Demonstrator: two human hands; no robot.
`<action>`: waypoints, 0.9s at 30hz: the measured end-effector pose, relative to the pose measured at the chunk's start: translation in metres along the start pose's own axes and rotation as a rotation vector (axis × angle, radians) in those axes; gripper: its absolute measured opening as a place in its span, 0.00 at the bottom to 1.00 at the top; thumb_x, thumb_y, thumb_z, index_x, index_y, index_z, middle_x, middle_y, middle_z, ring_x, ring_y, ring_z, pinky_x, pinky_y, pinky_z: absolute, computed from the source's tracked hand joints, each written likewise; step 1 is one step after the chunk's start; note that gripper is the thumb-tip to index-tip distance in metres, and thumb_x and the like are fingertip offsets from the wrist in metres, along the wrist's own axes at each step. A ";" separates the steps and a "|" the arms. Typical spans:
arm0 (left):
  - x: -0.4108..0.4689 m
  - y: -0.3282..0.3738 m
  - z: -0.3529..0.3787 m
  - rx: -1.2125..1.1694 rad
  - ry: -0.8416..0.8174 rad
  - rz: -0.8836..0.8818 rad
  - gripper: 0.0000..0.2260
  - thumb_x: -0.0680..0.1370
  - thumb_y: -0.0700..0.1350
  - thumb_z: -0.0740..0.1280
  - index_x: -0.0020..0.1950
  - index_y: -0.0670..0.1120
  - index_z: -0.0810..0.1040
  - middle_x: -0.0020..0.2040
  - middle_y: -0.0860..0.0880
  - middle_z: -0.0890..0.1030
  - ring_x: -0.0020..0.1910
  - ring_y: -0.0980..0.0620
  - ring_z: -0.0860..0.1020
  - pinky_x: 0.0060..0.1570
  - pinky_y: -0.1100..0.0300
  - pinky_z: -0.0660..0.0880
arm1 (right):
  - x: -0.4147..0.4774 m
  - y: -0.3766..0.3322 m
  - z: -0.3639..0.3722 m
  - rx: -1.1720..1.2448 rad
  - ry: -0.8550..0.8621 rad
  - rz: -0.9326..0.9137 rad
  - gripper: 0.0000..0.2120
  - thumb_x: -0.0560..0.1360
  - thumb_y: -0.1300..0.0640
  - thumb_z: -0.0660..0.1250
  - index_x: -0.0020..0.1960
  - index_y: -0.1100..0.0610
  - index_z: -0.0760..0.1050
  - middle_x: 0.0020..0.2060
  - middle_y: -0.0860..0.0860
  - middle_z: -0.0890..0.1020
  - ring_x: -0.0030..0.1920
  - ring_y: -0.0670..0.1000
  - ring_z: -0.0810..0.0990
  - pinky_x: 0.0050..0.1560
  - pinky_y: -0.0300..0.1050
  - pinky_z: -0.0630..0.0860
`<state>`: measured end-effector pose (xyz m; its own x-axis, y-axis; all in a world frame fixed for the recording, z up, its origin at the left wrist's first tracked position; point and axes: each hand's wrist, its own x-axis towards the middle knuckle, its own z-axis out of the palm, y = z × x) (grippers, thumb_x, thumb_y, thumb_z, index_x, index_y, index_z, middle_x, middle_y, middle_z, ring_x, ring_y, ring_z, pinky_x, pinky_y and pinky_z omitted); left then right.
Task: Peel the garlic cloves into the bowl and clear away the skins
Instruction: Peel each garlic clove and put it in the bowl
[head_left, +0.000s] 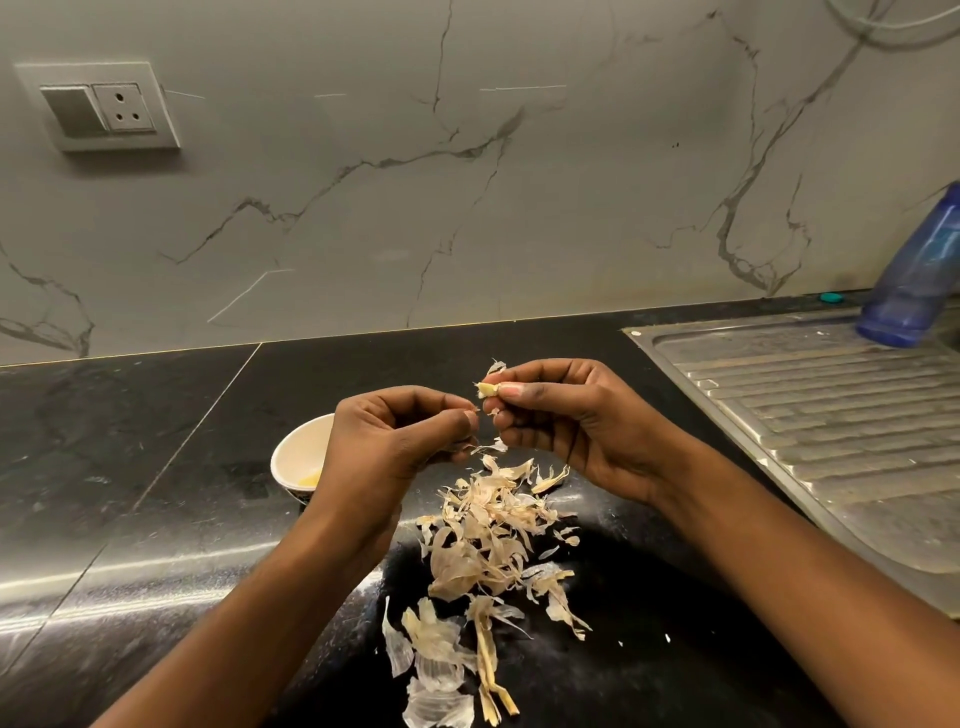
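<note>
White bowl (298, 457): on the black counter (156, 441), half hidden behind the left wrist; a careless nudge could tip it.
Left hand (395, 441): fingers curled, tips apparently pinching a skin shred (491, 447); flicked away, it may drift into the bowl.
Garlic clove (487, 389): mid-air, partly peeled, apart from the bowl; probably slippery, it could pop loose.
Skins pile (493, 540): loose and light, directly below; a fallen clove would get lost there.
Right hand (566, 421): thumb and fingertips clamped on the clove.
Sink (831, 415): near; swept skins could scatter in.

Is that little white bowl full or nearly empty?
Mostly empty where visible: the small round white bowl shows bare inner wall, only something pale yellow at the bottom.
</note>
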<state>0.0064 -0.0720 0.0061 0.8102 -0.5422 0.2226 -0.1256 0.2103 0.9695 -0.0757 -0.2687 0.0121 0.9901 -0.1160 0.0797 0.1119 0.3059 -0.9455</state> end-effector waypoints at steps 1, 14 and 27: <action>0.000 0.000 0.000 -0.012 -0.005 0.005 0.04 0.72 0.35 0.76 0.45 0.41 0.88 0.45 0.39 0.87 0.41 0.46 0.85 0.41 0.61 0.82 | 0.000 0.000 0.000 -0.009 0.008 0.007 0.11 0.76 0.65 0.71 0.57 0.64 0.86 0.47 0.61 0.87 0.43 0.52 0.88 0.45 0.44 0.86; 0.000 -0.002 0.002 -0.071 -0.064 -0.069 0.08 0.70 0.41 0.75 0.45 0.39 0.88 0.46 0.35 0.86 0.41 0.44 0.85 0.37 0.61 0.81 | 0.002 0.003 0.000 -0.137 -0.001 0.035 0.12 0.75 0.61 0.73 0.57 0.62 0.86 0.46 0.58 0.87 0.42 0.51 0.86 0.46 0.44 0.86; 0.001 -0.010 -0.003 0.361 0.021 0.196 0.06 0.75 0.37 0.76 0.38 0.42 0.87 0.34 0.44 0.85 0.36 0.40 0.83 0.37 0.52 0.82 | 0.002 0.004 0.000 -0.316 0.014 -0.026 0.18 0.74 0.56 0.76 0.61 0.63 0.84 0.53 0.63 0.87 0.48 0.57 0.86 0.50 0.49 0.86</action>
<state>0.0098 -0.0721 -0.0037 0.7621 -0.5025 0.4082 -0.4687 0.0067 0.8833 -0.0736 -0.2679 0.0079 0.9858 -0.1333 0.1026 0.1027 -0.0058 -0.9947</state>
